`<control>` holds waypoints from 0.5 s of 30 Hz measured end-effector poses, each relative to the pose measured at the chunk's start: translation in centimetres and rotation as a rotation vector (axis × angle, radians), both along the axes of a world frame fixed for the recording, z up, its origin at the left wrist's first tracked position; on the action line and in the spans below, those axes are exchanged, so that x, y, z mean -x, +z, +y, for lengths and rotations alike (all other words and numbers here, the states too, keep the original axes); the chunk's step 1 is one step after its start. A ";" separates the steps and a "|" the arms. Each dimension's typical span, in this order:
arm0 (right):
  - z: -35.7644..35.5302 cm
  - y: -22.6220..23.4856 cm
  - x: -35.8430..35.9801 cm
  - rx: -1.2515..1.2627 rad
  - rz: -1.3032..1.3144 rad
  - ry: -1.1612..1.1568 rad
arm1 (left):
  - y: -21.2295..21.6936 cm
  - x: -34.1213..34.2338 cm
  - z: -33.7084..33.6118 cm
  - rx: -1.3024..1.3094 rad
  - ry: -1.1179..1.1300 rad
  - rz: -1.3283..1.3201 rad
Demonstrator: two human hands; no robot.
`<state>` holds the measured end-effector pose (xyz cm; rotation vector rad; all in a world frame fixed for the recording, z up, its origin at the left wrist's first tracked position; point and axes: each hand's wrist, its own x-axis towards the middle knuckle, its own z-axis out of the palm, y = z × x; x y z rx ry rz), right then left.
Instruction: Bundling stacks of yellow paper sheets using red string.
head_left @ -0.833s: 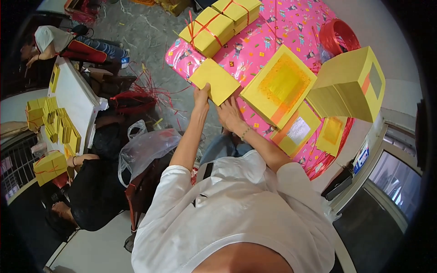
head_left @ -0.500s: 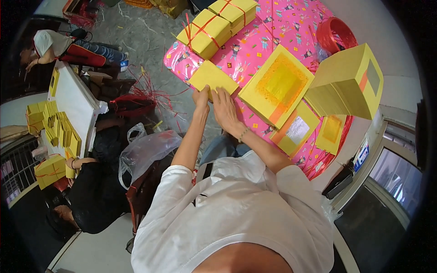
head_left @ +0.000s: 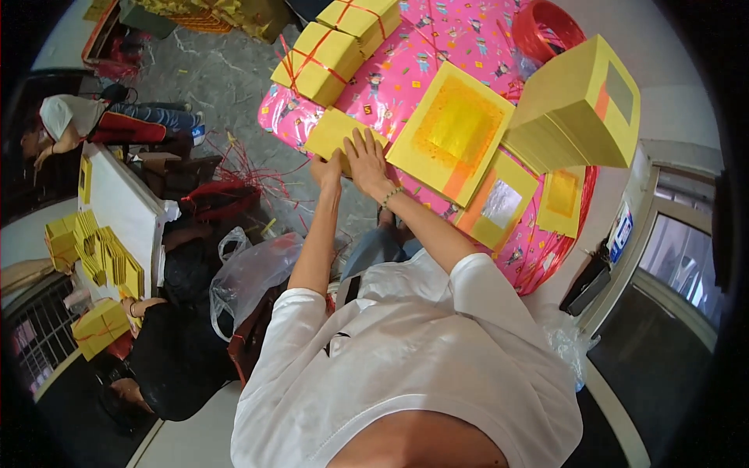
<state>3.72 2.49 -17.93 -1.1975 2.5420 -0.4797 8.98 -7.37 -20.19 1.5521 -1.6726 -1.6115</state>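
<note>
A folded yellow paper sheet [head_left: 331, 129] lies near the left edge of the pink table. My left hand [head_left: 328, 170] has its fingers closed at the near edge of this paper; their tips are partly hidden. Flat on the paper's right part rests my right hand [head_left: 367, 165], fingers stretched and apart. Just right of it is a thick stack of yellow paper [head_left: 417, 129], its top sheet bearing a gold square with an orange border and an orange strip.
Bundles of yellow paper tied with red ribbon [head_left: 316, 62] stand at the table's far left. At right are a tall yellow paper stack [head_left: 573, 109], loose sheets [head_left: 499, 199] and a red ribbon roll [head_left: 546, 30]. Co-workers sit left, by a white table [head_left: 133, 187]; a plastic bag [head_left: 253, 269] hangs nearby.
The whole view has shifted, so the table sits further up and left. My right hand's fingers are more spread on the paper. My left hand stays at its near edge.
</note>
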 end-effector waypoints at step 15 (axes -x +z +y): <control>15.3 15.5 -1.5 0.556 0.161 -0.004 | -1.1 -2.2 -0.6 0.165 0.024 -0.103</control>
